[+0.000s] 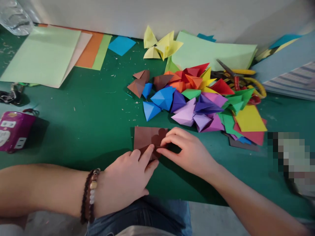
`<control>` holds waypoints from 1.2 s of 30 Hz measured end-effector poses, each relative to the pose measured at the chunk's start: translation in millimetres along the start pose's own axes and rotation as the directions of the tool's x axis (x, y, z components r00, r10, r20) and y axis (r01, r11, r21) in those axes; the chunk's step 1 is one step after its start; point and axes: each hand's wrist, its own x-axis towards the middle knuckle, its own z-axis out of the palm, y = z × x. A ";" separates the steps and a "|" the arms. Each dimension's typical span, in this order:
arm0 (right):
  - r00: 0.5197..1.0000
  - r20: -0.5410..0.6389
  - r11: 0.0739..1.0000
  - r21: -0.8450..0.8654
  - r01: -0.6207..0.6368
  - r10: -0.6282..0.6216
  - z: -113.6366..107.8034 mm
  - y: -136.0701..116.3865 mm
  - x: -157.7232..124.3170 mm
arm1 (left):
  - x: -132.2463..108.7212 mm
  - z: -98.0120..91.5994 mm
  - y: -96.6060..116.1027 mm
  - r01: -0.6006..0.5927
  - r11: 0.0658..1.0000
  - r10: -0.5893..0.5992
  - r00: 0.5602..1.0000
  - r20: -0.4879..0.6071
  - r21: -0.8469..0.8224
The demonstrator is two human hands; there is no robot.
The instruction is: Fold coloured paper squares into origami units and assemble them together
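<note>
Below the heap of folded paper pieces, on the green mat: one brown paper sheet, two hands on it. Left hand presses, fingers narrow; right hand pinches its edge.

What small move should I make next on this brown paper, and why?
Probably press the fold flat with the right hand, sliding its fingers along the crease of the brown paper. Those fingers already rest on the sheet, and the left hand pins its near edge, so it should stay put. The flap looks folded over, though the crease is partly hidden.
</note>
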 end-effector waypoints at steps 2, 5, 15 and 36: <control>1.000 0.027 0.999 -0.030 -0.011 0.012 3.5 -0.5 1.3 | 0.1 -4.1 -5.6 -0.036 0.999 0.036 0.999 0.019 -0.016; 0.999 0.038 0.998 -0.057 -0.008 0.010 5.1 1.6 2.8 | 1.1 -8.1 -12.2 -0.086 0.995 0.089 0.995 0.052 -0.051; 0.998 0.062 0.998 -0.056 0.000 0.003 4.6 4.0 4.3 | 5.3 -5.0 -11.4 -0.135 0.991 0.132 0.985 0.111 0.018; 0.837 -0.365 0.913 0.163 -0.374 0.408 41.7 -48.8 -52.1 | 4.6 7.1 2.1 -0.030 0.999 0.031 0.999 -0.033 0.012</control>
